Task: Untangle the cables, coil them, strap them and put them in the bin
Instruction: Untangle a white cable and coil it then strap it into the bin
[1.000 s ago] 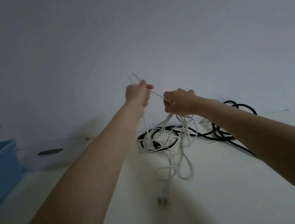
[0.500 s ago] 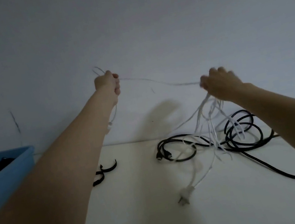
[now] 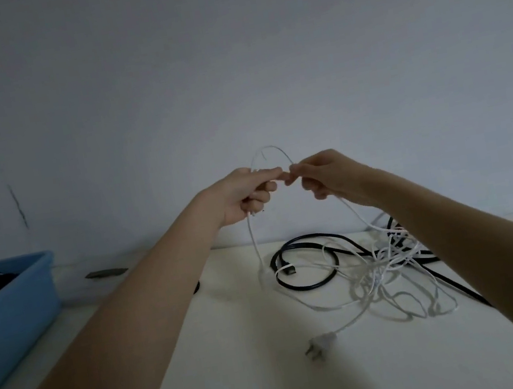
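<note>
Head view: the white cable [image 3: 369, 280] is lifted at one end, a small loop [image 3: 270, 154] arched above both hands, presumably so that a first coil can be formed clear of the tangle. The left hand [image 3: 245, 194] is clamped on it, fingers curled round the strand hanging to the desk [image 3: 243, 366]; the right hand [image 3: 324, 174] pinches the loop's other side, fingertips almost meeting the left's. The remainder lies heaped over the black cable [image 3: 304, 283], its plug [image 3: 320, 343] nearest. The blue bin [image 3: 13, 313] waits well apart, left, for finished coils
</note>
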`<state>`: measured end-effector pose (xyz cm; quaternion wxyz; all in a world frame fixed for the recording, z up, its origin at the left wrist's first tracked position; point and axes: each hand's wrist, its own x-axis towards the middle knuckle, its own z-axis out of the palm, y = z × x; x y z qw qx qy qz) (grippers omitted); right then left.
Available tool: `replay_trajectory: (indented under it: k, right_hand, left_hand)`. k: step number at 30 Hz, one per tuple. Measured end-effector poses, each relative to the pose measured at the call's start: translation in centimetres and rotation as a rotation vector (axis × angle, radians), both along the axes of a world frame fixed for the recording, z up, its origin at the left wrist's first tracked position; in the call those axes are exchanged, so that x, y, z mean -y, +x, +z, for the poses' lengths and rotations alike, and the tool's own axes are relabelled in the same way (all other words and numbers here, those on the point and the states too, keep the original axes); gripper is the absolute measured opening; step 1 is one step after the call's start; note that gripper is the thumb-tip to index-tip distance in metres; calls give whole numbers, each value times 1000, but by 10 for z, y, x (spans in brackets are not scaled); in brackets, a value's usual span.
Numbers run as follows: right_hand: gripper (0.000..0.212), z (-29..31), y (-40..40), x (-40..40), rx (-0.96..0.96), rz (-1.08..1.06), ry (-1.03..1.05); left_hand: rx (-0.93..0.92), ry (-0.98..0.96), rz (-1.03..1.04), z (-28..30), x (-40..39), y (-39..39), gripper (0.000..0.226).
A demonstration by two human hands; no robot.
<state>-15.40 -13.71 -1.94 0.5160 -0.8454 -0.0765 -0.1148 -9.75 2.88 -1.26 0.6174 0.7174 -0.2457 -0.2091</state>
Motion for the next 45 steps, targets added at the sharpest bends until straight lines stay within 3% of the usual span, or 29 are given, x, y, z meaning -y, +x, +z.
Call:
replay_trajectory:
  k: [5,10,16,18,22,26,30,32,39,45]
  right_hand:
    - [22,0,-8,25,64,-46,40]
    - [23,-1,-2,10,131,-88,-447]
    - [24,-8,1,11,104,-35,-561]
    - [26,-6,-1,11,88,-42,-511]
    - [36,-4,-1,6,32,-70,-423]
    - [30,-12,-6,1,-24,149,-315]
    - [19,-18,-6,11,-66,219,-61]
    - [22,-17,-5,17,-66,172,133]
    - [28,-20,2,22,-75,-73,516]
    - [28,-35,-3,27,-163,-83,246]
  left_hand:
    - [-80,-9,-69,-16,-8,5,38]
    - [-155,-27,-172,-15,2,-5,50]
    - [-216,-54,-194,-17,-3,0,60]
    - [-220,-42,-187,-17,-5,4,59]
    - [-215,88,-305,-16,1,-6,37]
    - [-259,69,-420,-11,7,-11,34]
    - [-280,-27,-400,-15,4,-5,42]
    - [-315,-110,-366,-22,4,-2,44]
    - [-258,-379,-295,-27,26,-17,33]
    - [-302,-697,-127,-7,25,-3,32]
